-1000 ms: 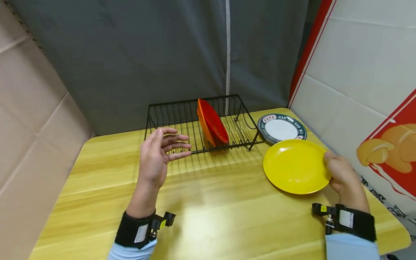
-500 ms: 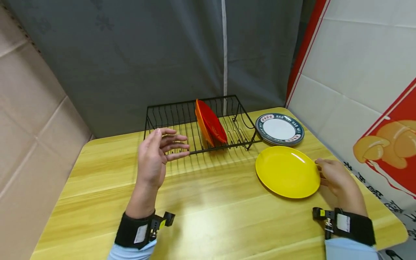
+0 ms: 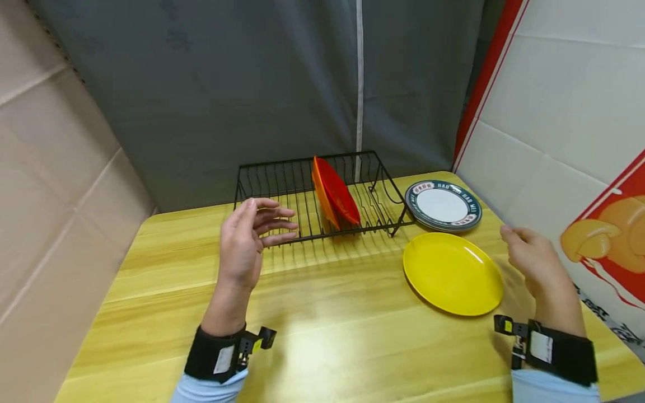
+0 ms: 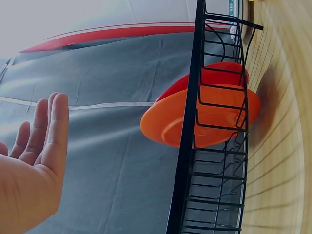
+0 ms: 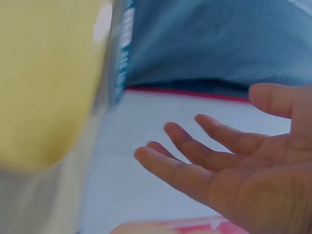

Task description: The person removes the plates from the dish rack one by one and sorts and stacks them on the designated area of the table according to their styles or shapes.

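Note:
A yellow plate (image 3: 453, 274) lies on the wooden table at the right in the head view. My right hand (image 3: 536, 263) hovers just to the right of it, apart from its rim, fingers spread and holding nothing in the right wrist view. An orange plate (image 4: 165, 119) and a red plate (image 3: 339, 193) lean together on edge in a black wire dish rack (image 3: 272, 162). In front of the rack's left part, my left hand (image 3: 247, 240) is raised with loosely bent fingers and nothing in it. Beyond the yellow plate are stacked white plates with dark green patterned rims (image 3: 443, 205).
A grey curtain (image 3: 227, 84) hangs behind the rack. Pale panels (image 3: 60, 184) stand along the left, and a white wall covering with a red printed picture (image 3: 615, 229) lines the right side. The wooden table (image 3: 322, 336) extends in front of the rack.
My right hand has let go of the yellow plate, which now lies nearer to me on the table, and has drawn back to the right. My left hand stays in place.

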A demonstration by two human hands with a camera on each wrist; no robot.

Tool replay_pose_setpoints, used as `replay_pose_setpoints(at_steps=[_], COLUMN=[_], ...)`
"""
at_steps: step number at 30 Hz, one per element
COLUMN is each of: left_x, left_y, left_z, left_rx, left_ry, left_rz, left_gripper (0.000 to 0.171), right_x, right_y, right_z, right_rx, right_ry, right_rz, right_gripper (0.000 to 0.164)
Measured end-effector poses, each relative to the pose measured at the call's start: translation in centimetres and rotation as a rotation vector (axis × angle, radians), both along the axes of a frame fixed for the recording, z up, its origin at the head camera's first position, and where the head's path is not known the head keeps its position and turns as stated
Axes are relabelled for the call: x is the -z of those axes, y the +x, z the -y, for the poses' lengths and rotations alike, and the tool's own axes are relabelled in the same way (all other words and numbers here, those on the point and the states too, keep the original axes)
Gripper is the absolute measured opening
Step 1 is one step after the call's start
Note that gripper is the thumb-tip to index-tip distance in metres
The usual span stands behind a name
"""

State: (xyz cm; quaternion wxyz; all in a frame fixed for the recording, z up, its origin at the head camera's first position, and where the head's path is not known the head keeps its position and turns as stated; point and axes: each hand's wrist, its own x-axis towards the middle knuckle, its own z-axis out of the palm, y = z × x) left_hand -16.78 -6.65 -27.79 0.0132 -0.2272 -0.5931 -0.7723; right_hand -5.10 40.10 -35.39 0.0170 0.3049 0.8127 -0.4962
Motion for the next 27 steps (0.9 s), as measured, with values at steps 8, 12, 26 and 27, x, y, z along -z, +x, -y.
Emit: replay_pose_setpoints(at_steps=[8,12,26,27], left_x=[-0.4,-0.6,-0.1,0.0], left_y=[0.1,0.2,0.2,0.2], left_z=[0.2,0.4,0.7,0.7], left_rx=[-0.022,-0.035,-0.056,-0.057], left_ry=[-0.004,-0.012,-0.019,-0.021], left_rz=[-0.031,-0.037,-0.039,-0.038], left_gripper=[0.047,0.044,0.044,0.044], right_x=[-6.6,-8.7,-3.5,-3.1], right_y=[-3.0,-5.1,-12.9,-13.3], right_z=[6.0,10.4,20.3,20.6], right_rx=[-0.024,-0.106,-0.413,-0.424], right_ry=[0.121,0.144,0.477,0.489], right_rz=[-0.272,-0.357,-0.433,-0.420], right_gripper=[0.084,0.069,0.047,0.048])
